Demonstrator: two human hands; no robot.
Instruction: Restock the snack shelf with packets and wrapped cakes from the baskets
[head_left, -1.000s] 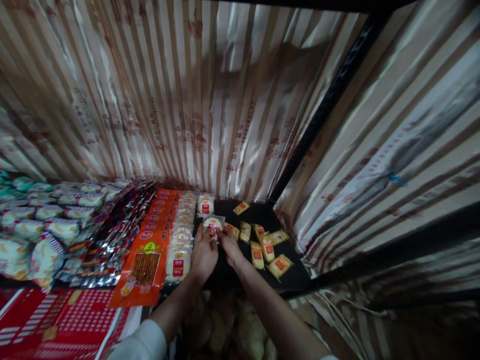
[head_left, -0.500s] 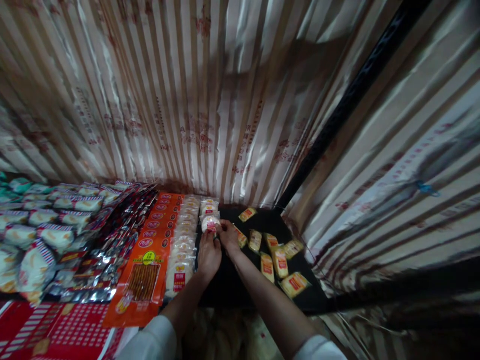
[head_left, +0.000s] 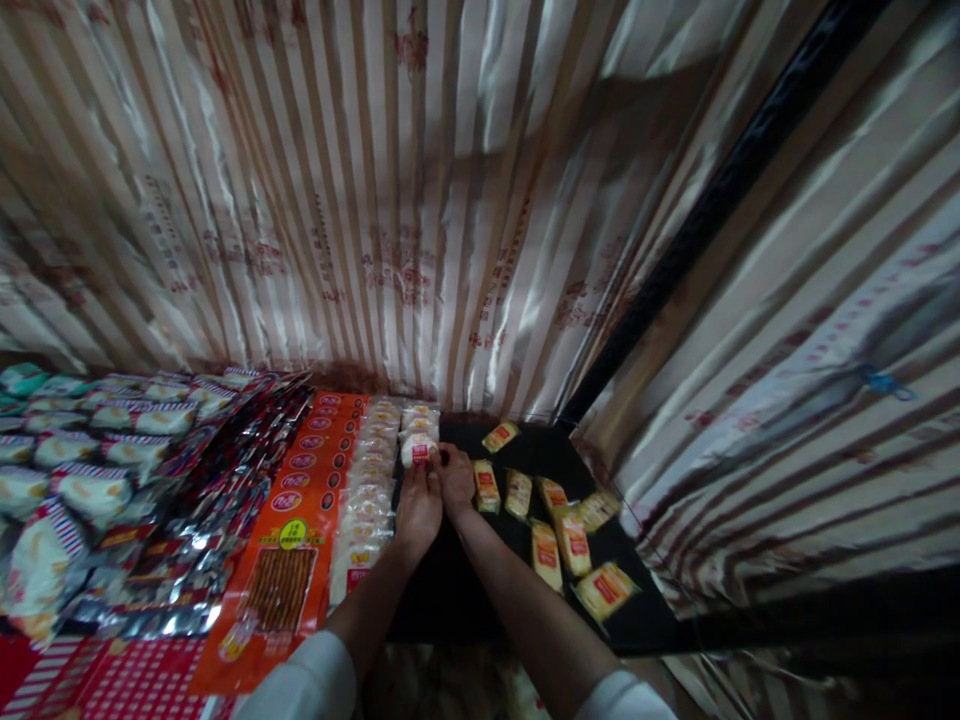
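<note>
A small clear packet of white rice crackers (head_left: pixel 417 452) with a red label lies at the near end of a short row against the back wall. My left hand (head_left: pixel 420 508) is below it, its fingertips closed on the packet's near edge. Close beside it, my right hand (head_left: pixel 456 478) has its fingers bent in to the packet's right corner, pinching it. Other white packets (head_left: pixel 420 420) lie behind the held one. To the left runs a longer row of similar packets (head_left: pixel 373 470). Yellow-wrapped snack packets (head_left: pixel 487 485) are scattered right of my right hand.
The black shelf top (head_left: pixel 517 610) ends at a near edge under my forearms. Further left lie orange stick-snack packs (head_left: pixel 315 470), dark shiny packs (head_left: pixel 225 500) and white bags (head_left: pixel 90 490). A black post (head_left: pixel 675 260) slants up at the right, before striped plastic sheeting (head_left: pixel 405 200).
The view has shifted slightly, so the shelf goods sit lower. The packet in my hands has moved back against the one behind it, and my right hand has turned inward.
</note>
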